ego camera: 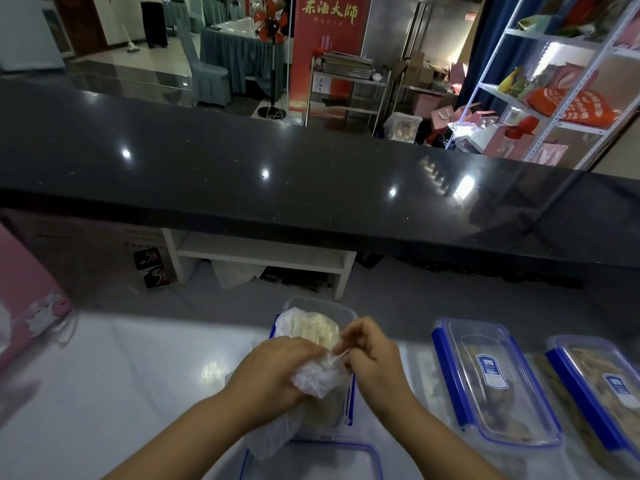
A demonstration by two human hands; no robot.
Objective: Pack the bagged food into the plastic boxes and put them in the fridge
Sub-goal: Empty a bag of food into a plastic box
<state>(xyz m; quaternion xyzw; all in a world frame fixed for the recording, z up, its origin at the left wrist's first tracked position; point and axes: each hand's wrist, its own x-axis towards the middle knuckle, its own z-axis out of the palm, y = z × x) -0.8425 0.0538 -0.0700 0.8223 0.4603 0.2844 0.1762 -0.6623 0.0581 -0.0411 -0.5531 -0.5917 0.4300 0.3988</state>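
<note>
Both hands meet over the open box (323, 302) in the middle of the glossy white table (138, 375), and the bag (317, 377) lies inside it. The box's long axis runs from near to far, and the bag follows that line. The pale, flat, roundish food (313, 325) fills the far end, while the crumpled neck of thin clear film bunches up at the near end, right between the hands.

The left hand (273, 370) is curled round the gathered film from the left. The right hand (372, 355) pinches a twisted tip of it between thumb and fingertips (349, 336) from the right. Neither hand is nearer, since the neck is shared between them. Any tuck or fold must go down and away, towards the food.

A clear lid (311, 457) with blue edging lies just near of the box, probably its own, though the hands hide the fit. Two closed boxes (491, 382) (604, 386) of hard clear plastic with blue clips lie to the right, with brownish food inside.
</note>
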